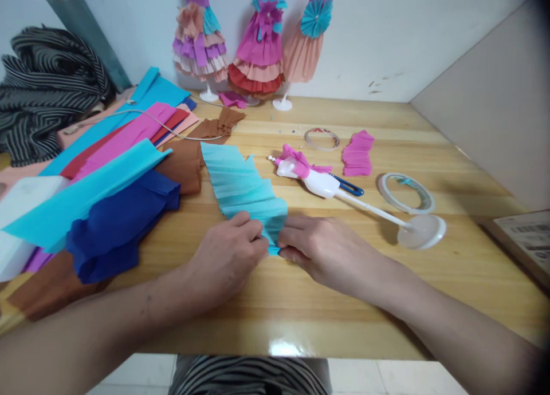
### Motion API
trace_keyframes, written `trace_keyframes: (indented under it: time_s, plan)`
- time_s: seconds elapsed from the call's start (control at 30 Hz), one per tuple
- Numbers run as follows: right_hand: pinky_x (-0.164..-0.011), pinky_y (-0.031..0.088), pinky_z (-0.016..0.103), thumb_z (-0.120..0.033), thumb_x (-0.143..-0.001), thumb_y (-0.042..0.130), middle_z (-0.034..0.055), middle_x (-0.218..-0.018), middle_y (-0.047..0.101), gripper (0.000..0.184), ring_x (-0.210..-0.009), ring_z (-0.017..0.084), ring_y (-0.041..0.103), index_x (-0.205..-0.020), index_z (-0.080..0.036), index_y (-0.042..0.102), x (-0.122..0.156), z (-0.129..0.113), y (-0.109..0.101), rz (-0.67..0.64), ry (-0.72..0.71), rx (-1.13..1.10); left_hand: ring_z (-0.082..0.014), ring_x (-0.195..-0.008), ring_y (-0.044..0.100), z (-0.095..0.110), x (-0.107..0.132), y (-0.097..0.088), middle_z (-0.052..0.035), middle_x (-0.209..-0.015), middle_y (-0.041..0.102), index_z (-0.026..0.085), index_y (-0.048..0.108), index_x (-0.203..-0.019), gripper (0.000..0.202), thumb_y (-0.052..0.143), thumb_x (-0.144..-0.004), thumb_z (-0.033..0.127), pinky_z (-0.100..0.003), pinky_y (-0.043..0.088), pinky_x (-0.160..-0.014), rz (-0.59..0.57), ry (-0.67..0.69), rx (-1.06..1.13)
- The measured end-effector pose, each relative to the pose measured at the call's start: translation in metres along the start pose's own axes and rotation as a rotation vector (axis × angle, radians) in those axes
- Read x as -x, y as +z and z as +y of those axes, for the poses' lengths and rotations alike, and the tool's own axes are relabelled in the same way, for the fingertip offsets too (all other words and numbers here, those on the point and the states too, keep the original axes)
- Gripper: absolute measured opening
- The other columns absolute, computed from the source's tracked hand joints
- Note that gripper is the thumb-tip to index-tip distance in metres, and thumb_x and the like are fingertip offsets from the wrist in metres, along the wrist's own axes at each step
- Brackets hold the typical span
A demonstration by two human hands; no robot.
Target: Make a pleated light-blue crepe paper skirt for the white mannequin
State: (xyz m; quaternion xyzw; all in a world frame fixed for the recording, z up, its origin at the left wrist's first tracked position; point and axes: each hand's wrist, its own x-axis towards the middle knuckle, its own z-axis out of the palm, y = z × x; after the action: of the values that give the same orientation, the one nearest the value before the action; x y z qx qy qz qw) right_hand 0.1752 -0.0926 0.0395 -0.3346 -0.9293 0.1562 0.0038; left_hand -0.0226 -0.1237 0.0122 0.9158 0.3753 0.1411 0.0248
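A light turquoise piece of crepe paper (243,180) lies on the wooden table, its near end gathered in narrow folds. My left hand (232,255) pinches the left side of that folded end. On the right side of it, my right hand (313,249) is closed with thumb and fingertips on the same folds. Just beyond my right hand rests a white mannequin (322,183) on its side, with pink paper round its top and a stand with a round base (421,232). A dark blue-handled tool (350,187) sits partly under the mannequin.
Crepe paper sheets in several colours, including a blue piece (126,226), pile up at the left. Tape rolls (406,193) and a pink paper strip (358,153) lie at the right. Dressed mannequins (260,46) stand by the wall. A cardboard box (524,240) is at the right edge.
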Motion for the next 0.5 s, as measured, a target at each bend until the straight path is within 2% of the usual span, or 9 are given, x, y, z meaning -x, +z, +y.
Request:
trace_keyframes:
  time_s: [0.23, 0.5]
  plan:
    - [-0.054, 0.03, 0.025, -0.005, -0.081, 0.056, 0.0038, -0.076, 0.065, 0.012, -0.066, 0.015, 0.056, -0.078, -0.016, 0.061, 0.0015, -0.0035, -0.0001, 0.003, -0.039, 0.041, -0.0183, -0.069, 0.045, 0.0008, -0.0014, -0.0007, -0.0023, -0.071, 0.057, 0.017, 0.06, -0.071, 0.026, 0.044, -0.09, 0.009, -0.03, 0.035, -0.058, -0.003, -0.007, -0.002]
    - [-0.053, 0.03, 0.025, -0.01, -0.081, 0.058, 0.0031, -0.075, 0.065, 0.009, -0.066, 0.016, 0.057, -0.077, -0.017, 0.061, 0.0012, -0.0014, 0.0002, 0.016, 0.027, -0.026, -0.0181, -0.067, 0.045, 0.003, -0.0028, -0.0039, -0.0028, -0.071, 0.057, 0.017, 0.059, -0.071, 0.025, 0.044, -0.089, 0.007, -0.03, 0.037, -0.058, 0.037, 0.048, -0.043]
